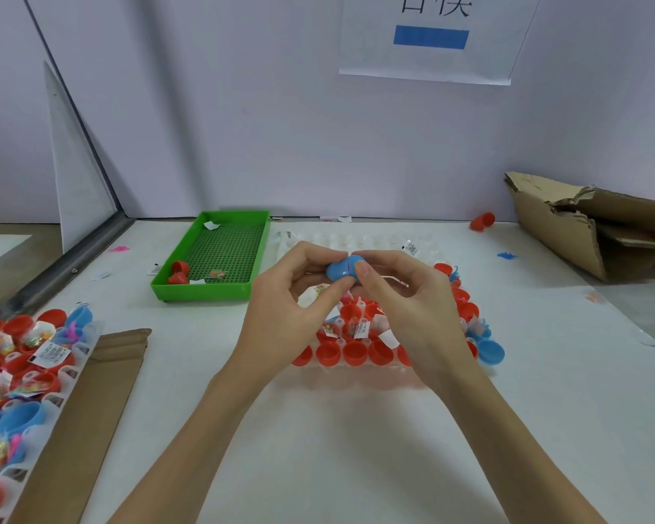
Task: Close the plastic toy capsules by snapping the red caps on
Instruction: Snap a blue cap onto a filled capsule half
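Observation:
Both hands hold one blue capsule (340, 269) above the table's middle. My left hand (292, 312) pinches its left half between thumb and fingers. My right hand (405, 300) pinches its right half, and a thin seam shows between the halves. Below the hands a clear tray (356, 368) carries several red capsule halves (328, 353), some with small toy packets in them. A blue half (490, 351) sits at the tray's right end.
A green tray (208, 289) at the back left holds two red halves (178, 272). Another tray of red and blue halves (19, 368) lies at the left beside brown cardboard (91, 410). A torn cardboard box (590, 228) stands at the right. A loose red cap (482, 221) lies near the wall.

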### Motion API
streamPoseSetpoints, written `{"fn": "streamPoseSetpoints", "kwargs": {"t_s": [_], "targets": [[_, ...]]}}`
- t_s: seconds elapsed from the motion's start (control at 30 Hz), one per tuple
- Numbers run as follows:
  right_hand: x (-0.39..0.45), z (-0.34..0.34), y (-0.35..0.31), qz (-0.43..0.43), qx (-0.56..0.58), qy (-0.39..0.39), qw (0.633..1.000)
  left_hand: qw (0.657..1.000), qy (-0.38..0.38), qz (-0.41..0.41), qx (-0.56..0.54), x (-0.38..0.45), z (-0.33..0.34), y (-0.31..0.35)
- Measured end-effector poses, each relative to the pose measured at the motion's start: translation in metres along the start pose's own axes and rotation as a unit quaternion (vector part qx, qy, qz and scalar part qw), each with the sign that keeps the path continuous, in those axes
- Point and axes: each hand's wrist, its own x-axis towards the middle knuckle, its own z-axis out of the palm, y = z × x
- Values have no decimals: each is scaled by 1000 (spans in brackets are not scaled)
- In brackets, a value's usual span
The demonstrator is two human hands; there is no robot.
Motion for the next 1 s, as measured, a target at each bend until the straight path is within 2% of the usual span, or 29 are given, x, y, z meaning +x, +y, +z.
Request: {"fn": "streamPoseSetpoints", "kwargs": {"t_s": [0.27, 0.37, 0.53, 0.73, 0.83, 1.0], "targets": [[-2, 1, -3, 6, 33, -1, 999, 999, 21, 34, 9, -2, 0, 4], [-3, 4, -2, 3, 46, 2, 999, 990, 31, 92, 103, -3, 1, 4], [-5, 5, -2, 5, 35, -12, 999, 938, 37, 211, 272, -4, 2, 1], [-6, 7, -5, -57, -47, -12, 997, 951, 33, 182, 246, -4, 1, -1], [-11, 12, -7, -84, -66, -26, 994, 946, 37, 197, 253, -5, 3, 1], [-11, 17, -1, -69, -105, -2, 992, 935, 38, 206, 287, -9, 9, 0]]}}
